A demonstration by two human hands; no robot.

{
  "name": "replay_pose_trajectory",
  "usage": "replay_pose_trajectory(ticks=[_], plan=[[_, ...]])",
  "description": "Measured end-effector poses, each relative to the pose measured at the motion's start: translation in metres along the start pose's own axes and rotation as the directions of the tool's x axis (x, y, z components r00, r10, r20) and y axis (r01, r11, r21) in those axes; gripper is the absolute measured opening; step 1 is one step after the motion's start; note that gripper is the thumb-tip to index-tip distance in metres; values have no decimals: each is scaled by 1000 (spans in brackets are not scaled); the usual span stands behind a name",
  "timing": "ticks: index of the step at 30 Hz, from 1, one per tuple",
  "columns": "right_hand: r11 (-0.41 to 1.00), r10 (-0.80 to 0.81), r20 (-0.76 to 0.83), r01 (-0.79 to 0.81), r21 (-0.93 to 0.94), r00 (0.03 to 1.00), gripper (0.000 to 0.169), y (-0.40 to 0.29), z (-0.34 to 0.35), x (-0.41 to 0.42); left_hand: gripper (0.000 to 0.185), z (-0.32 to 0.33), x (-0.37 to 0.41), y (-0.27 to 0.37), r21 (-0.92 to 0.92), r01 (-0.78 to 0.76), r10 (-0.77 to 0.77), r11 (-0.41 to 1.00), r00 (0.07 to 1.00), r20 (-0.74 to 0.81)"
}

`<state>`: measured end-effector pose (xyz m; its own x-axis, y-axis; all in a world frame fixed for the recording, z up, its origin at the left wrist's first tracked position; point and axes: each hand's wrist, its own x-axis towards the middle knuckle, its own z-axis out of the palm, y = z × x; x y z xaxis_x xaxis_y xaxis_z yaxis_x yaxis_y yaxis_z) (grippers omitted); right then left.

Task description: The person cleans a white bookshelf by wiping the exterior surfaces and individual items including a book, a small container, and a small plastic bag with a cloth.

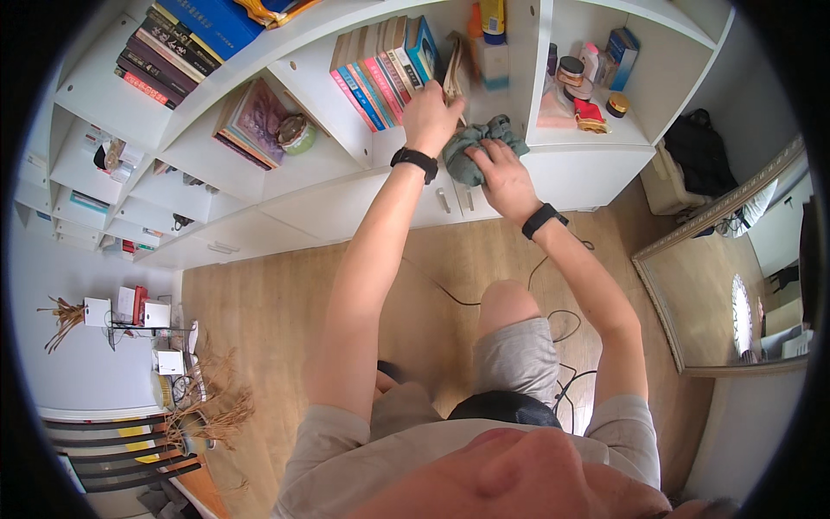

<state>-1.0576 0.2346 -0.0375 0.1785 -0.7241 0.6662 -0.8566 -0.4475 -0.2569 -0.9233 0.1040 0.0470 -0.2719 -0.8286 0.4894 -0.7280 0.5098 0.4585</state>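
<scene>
My left hand (430, 118) reaches into a white shelf compartment, at the right end of a row of upright books (378, 81). Its fingers touch or nearly touch the blue-covered book (423, 48), and the thumb lies in front of a thin, worn book (456, 70) that leans to the right. Whether the fingers grip either book is hidden. A crumpled grey-green cloth (464, 162) is bunched under my right hand (509, 178), whose fingers press into it at the shelf's front edge. Each wrist wears a black band.
Right of the books stand a yellow-and-blue tube (493, 23) and a pale box (491, 63). Jars (570, 70) and a red pouch (589, 115) fill the adjoining compartment. A framed mirror (707, 292) leans at right. Black cables (564, 318) lie on the wood floor.
</scene>
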Motion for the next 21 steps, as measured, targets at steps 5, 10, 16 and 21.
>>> replay_pose_trajectory(ticks=[5, 10, 16, 21], plan=[[939, 205, 78, -218, 268, 976, 60, 12, -16, 14, 20, -2, 6, -16, -212, -14, -14, 977, 992, -129], [889, 303, 83, -312, 336, 950, 61, 20, -16, 27, 16, -44, -7, -7, -162, -135, 116, 978, 986, -122], [600, 424, 191, -432, 673, 885, 48, 17, -22, 25, 12, -81, -16, -4, -221, -151, 99, 964, 969, -227], [797, 508, -56, -445, 408, 859, 48, 22, -7, 29, 17, -126, -38, -5, -441, -54, -61, 896, 968, -244]])
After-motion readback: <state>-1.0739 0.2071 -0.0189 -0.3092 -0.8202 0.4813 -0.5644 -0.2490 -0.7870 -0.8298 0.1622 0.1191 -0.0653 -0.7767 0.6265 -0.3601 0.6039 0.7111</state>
